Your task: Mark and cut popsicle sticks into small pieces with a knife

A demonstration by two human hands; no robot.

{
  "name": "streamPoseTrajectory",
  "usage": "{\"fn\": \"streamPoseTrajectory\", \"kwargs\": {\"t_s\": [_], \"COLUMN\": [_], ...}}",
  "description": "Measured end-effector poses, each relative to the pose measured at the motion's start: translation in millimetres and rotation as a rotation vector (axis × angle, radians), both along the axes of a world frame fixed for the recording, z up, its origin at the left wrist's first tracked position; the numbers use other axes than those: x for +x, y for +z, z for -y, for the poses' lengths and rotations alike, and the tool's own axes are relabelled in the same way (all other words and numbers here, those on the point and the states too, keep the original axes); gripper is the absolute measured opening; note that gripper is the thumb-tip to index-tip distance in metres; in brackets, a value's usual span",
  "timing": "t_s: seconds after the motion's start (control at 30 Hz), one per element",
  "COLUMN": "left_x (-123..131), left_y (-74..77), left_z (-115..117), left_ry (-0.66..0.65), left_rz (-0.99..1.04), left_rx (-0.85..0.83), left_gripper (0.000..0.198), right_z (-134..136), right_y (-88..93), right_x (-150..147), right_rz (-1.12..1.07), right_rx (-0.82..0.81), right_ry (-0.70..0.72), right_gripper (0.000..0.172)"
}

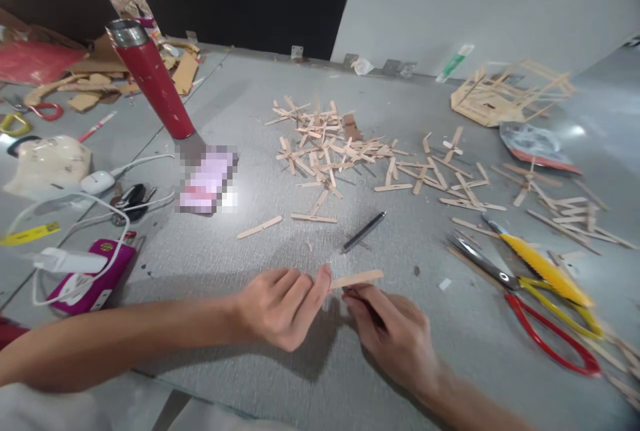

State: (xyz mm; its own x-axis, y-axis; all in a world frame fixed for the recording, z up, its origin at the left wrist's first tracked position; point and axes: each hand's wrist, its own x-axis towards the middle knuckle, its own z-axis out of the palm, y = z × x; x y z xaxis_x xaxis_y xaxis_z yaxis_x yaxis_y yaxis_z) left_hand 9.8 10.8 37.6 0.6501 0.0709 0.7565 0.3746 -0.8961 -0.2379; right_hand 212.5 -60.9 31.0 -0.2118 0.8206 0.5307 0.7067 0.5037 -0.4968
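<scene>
My left hand (287, 307) is closed in a pinch on one end of a flat wooden craft stick (360, 279), which points to the right above the table. Just below the stick, my right hand (393, 327) is closed, thumb against index finger. Something small and dark shows at its fingertips, too little of it to name. Whether those fingertips touch the stick I cannot tell. Beyond the hands lie a black pen (365, 231) and two loose sticks, one a craft stick (260, 227) lying at a slant.
A heap of wooden pieces (330, 144) spreads across the middle. Scissors (507, 279) and a yellow cutter (547, 264) lie at the right, a stick frame (500, 97) behind. Leftward are a red flask (153, 84), a blurred-out phone (207, 181), a purple power bank (95, 277) and cables.
</scene>
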Motion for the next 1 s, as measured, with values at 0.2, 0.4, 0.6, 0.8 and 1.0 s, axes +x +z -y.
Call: {"fn": "streamPoseTrajectory", "kwargs": {"t_s": [0.2,0.4,0.6,0.8,1.0], "left_x": [-3.9,-0.1,1.0,1.9,1.3], "left_y": [-3.7,-8.2,-8.7,-10.3,-20.9], "left_z": [1.6,3.5,3.5,0.9,0.6], "left_ry": [-0.018,0.013,0.019,-0.056,-0.002], "left_rz": [-0.072,-0.088,-0.077,-0.161,-0.176], "left_rx": [-0.073,-0.094,-0.125,-0.176,-0.179], "left_gripper": [0.016,0.018,0.018,0.021,0.020], "right_z": [-5.1,-10.7,6.8,-22.4,-10.5], "right_y": [15.8,19.1,11.4,19.1,18.6], "right_x": [9.7,15.7,-7.9,33.0,5.8], "right_rz": [-0.264,-0.300,-0.603,-0.238,-0.435], "right_rx": [-0.576,-0.780,-0.890,-0.925,-0.972], "right_ry": [0.097,0.062,-0.058,0.095,-0.049], "right_gripper": [0.033,0.039,0.044,0.040,0.050]}}
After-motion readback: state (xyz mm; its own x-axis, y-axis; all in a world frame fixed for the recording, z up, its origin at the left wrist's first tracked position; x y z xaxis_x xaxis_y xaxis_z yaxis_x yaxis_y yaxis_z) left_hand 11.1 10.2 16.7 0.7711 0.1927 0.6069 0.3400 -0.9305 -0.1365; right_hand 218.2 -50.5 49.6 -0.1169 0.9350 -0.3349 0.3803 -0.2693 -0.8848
